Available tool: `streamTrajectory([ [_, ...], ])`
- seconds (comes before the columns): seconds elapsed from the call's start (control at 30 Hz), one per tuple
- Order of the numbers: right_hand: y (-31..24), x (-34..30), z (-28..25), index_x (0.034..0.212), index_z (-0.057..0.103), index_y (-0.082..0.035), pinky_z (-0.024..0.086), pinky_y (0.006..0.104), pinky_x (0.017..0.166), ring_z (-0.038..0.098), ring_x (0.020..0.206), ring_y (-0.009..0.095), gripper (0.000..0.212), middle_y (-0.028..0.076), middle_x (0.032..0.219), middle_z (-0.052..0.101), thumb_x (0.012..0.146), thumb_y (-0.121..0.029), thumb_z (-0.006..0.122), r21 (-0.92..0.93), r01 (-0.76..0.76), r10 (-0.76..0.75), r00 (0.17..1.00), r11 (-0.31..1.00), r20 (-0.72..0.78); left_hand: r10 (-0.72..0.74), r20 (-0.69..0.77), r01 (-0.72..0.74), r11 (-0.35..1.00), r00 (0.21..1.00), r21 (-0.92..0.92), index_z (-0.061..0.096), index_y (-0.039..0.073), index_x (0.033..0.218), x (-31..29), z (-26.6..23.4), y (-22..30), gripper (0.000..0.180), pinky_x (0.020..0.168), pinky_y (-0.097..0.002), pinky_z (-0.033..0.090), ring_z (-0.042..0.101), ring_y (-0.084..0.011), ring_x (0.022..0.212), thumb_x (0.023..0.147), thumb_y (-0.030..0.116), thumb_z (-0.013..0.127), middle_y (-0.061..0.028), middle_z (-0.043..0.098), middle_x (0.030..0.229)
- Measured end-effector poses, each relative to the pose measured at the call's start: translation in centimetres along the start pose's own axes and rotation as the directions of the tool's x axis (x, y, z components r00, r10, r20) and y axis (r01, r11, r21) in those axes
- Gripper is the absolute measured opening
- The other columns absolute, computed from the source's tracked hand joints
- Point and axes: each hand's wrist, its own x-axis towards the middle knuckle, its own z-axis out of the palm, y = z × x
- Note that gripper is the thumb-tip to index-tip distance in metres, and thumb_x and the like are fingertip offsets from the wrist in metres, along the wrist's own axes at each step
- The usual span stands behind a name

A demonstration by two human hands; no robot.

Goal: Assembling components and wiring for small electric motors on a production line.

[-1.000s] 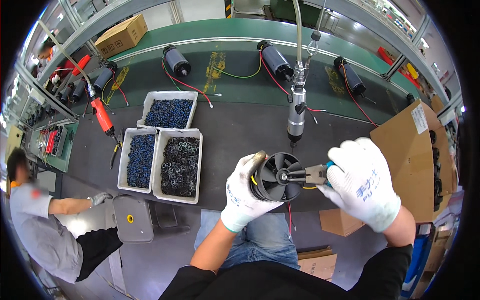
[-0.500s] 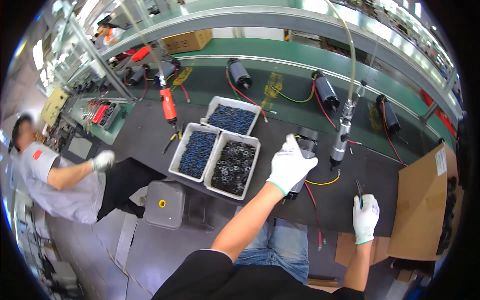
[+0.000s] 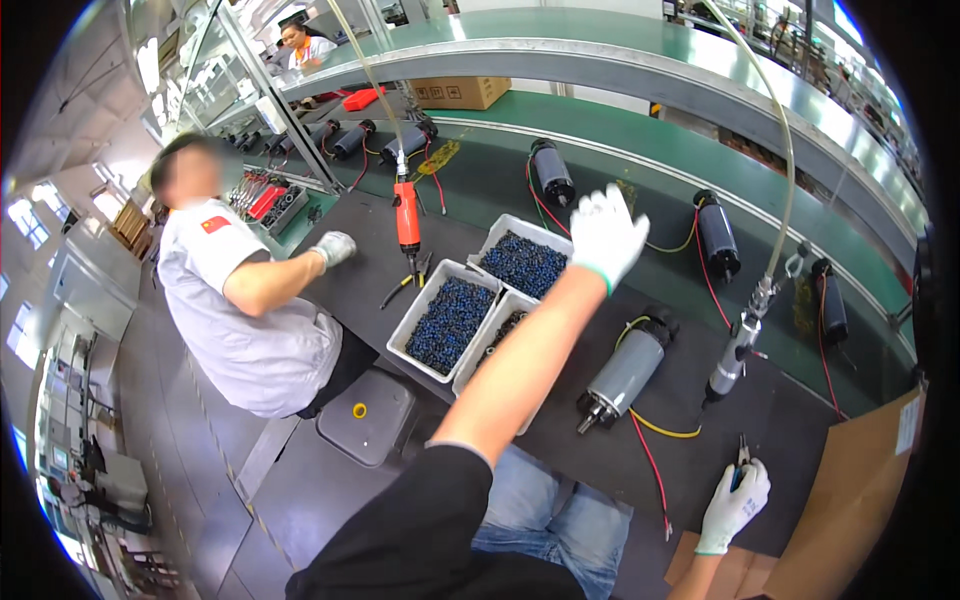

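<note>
My left hand (image 3: 610, 238), in a white glove, is raised over the table's far side with its fingers stretched out and nothing seen in them. It hangs beyond the white bins, nearest a grey cylindrical motor (image 3: 552, 172) on the conveyor. Another motor (image 3: 630, 368) lies tilted on the dark mat in front of me, its shaft toward me, with red and yellow wires trailing to the right. My gloved right hand (image 3: 735, 508) rests near the table's right front, closed round small pliers (image 3: 742, 452) whose jaws point away from me.
White bins of small blue-black parts (image 3: 450, 325) stand left of the motor; my forearm partly covers one. A red power screwdriver (image 3: 406, 220) and a silver one (image 3: 735, 355) hang over the table. A cardboard box (image 3: 860, 490) stands right. A co-worker (image 3: 245, 290) sits left.
My left hand has left the motor on the mat and moved up and away toward the conveyor. The right hand keeps the pliers. The view has shifted left.
</note>
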Motion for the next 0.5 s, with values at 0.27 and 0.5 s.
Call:
streamTrajectory([
  [0.27, -3.1, 1.9, -2.7, 0.106, 0.071, 0.003, 0.052, 0.0484, 0.098, 0.067, 0.106, 0.037, 0.026, 0.021, 0.116, 0.072, 0.092, -0.018, 0.080, -0.039, 0.073, -0.072, 0.997, 0.997, 0.023, -0.477, 0.304, 0.379, 0.865, 0.825, 0.328, 0.035, -0.005, 0.159, 15.4, 7.1, -11.3, 0.107, 0.101, -0.0474, 0.058, 0.067, -0.0325, 0.128, 0.085, 0.061, 0.076, -0.0223, 0.066, 0.141],
  [0.5, -3.0, 1.7, -3.0, 0.101, 0.072, 0.003, 0.053, 0.0478, 0.095, 0.067, 0.105, 0.037, 0.023, 0.021, 0.114, 0.072, 0.090, -0.015, 0.081, -0.084, 0.023, -0.019, 0.999, 0.996, 0.050, -0.698, 0.199, 0.654, 0.715, 0.688, 0.246, 0.025, -0.003, 0.165, 21.1, 13.5, -13.9, 0.121, 0.100, -0.0470, 0.059, 0.068, -0.0321, 0.126, 0.078, 0.059, 0.083, -0.0156, 0.065, 0.144],
])
